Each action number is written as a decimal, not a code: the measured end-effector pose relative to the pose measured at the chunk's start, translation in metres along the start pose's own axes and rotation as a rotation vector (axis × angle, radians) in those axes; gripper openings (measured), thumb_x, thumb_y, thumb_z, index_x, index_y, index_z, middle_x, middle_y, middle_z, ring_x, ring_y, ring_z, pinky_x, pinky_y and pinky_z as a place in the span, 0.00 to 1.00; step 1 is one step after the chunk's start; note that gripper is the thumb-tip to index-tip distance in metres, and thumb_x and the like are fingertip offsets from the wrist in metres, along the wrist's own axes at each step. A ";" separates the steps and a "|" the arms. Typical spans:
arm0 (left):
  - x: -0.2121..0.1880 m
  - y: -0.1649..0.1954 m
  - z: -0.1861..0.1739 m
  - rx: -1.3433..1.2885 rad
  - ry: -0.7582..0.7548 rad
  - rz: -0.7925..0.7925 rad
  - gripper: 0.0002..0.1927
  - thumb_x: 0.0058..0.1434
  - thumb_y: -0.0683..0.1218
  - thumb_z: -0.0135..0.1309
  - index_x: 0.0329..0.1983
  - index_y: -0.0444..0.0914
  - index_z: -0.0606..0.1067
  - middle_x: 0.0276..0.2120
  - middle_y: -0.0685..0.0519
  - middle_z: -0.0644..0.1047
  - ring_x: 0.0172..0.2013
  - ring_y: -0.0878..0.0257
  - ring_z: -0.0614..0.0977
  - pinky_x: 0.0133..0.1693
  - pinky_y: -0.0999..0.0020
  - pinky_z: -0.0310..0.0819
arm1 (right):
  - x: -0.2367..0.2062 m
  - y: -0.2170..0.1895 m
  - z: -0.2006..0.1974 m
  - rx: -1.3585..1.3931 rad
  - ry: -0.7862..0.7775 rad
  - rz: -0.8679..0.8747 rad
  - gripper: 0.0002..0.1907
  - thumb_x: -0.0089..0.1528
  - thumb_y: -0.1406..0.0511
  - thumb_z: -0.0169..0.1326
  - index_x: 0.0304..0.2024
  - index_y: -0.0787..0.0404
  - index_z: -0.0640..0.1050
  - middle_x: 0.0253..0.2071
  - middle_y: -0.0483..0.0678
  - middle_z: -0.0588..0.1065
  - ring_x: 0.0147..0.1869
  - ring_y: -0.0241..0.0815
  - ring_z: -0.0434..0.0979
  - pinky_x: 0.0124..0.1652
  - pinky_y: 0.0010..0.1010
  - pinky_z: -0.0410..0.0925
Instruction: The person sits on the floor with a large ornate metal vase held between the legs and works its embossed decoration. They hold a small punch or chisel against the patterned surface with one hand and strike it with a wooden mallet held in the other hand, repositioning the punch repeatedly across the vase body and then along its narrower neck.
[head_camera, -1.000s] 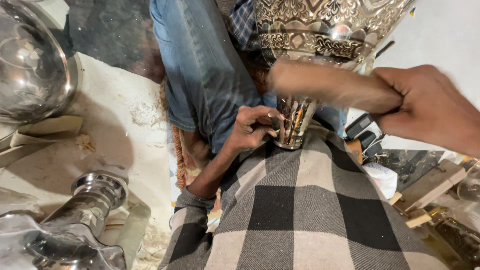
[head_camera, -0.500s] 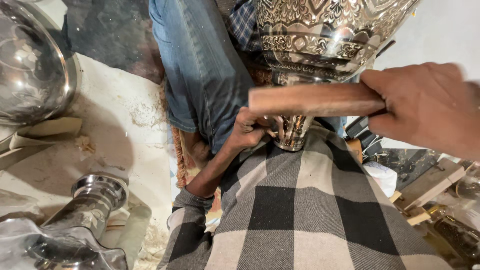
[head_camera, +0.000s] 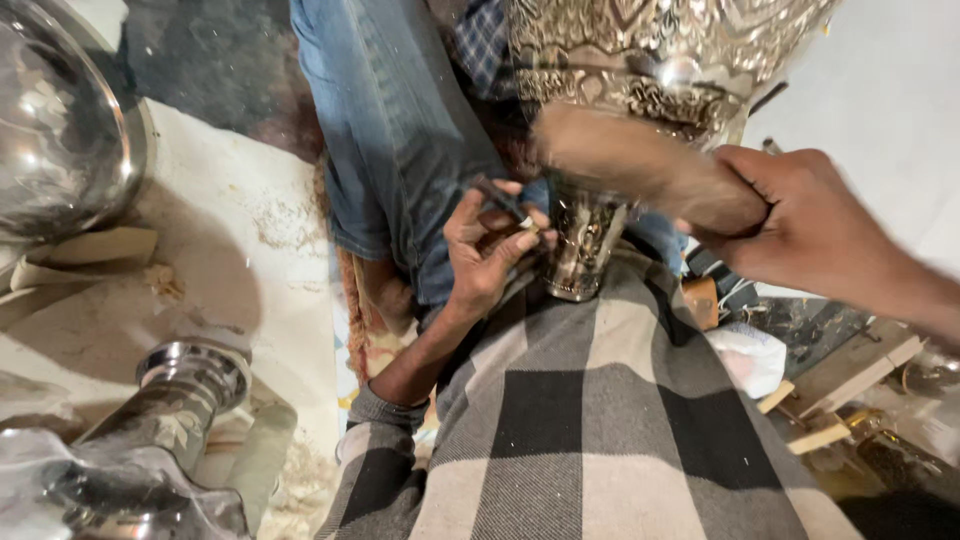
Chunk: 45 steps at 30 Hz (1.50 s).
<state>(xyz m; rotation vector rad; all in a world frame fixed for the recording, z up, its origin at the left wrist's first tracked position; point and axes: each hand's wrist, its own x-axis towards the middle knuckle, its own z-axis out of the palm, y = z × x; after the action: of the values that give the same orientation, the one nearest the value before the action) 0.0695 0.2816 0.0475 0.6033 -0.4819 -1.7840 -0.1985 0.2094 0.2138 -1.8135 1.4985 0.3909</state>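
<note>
Your right hand (head_camera: 815, 225) grips the wooden mallet (head_camera: 640, 165), whose long axis runs up-left toward the embossed metal vase (head_camera: 640, 70). Your left hand (head_camera: 485, 250) pinches a small chisel (head_camera: 505, 205) slanting toward the vase's stem.

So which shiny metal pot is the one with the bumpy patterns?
The engraved vase between the hands, propped on the checked cloth. The bowl at top left and the pedestal piece at bottom left are smooth.

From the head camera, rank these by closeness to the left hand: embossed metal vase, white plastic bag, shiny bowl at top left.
From the left hand:
1. Embossed metal vase, right beside the fingers.
2. White plastic bag, lower right.
3. Shiny bowl, far upper left.
</note>
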 end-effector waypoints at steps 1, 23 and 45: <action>-0.002 0.006 0.008 -0.065 0.015 -0.043 0.20 0.59 0.30 0.52 0.53 0.39 0.73 0.38 0.50 0.82 0.39 0.65 0.86 0.43 0.71 0.84 | 0.001 0.009 0.018 0.352 0.098 -0.075 0.11 0.54 0.65 0.66 0.34 0.62 0.78 0.15 0.46 0.74 0.16 0.37 0.71 0.19 0.31 0.63; -0.002 0.042 0.094 1.718 -0.580 0.037 0.32 0.51 0.30 0.51 0.62 0.37 0.70 0.47 0.42 0.82 0.40 0.50 0.86 0.38 0.60 0.81 | -0.065 0.076 0.222 0.454 0.491 0.259 0.25 0.48 0.61 0.70 0.42 0.68 0.78 0.32 0.61 0.76 0.36 0.58 0.78 0.37 0.45 0.70; -0.013 0.046 0.093 1.832 -0.469 -0.005 0.30 0.53 0.30 0.51 0.62 0.32 0.72 0.43 0.41 0.84 0.37 0.58 0.88 0.34 0.67 0.83 | -0.051 0.101 0.197 0.598 0.234 0.117 0.17 0.47 0.63 0.66 0.38 0.62 0.82 0.22 0.48 0.77 0.21 0.39 0.74 0.27 0.34 0.68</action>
<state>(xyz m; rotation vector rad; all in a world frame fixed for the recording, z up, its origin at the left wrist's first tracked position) 0.0496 0.2830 0.1500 1.3146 -2.4684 -1.0003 -0.2648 0.3788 0.0782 -1.3281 1.6597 -0.2129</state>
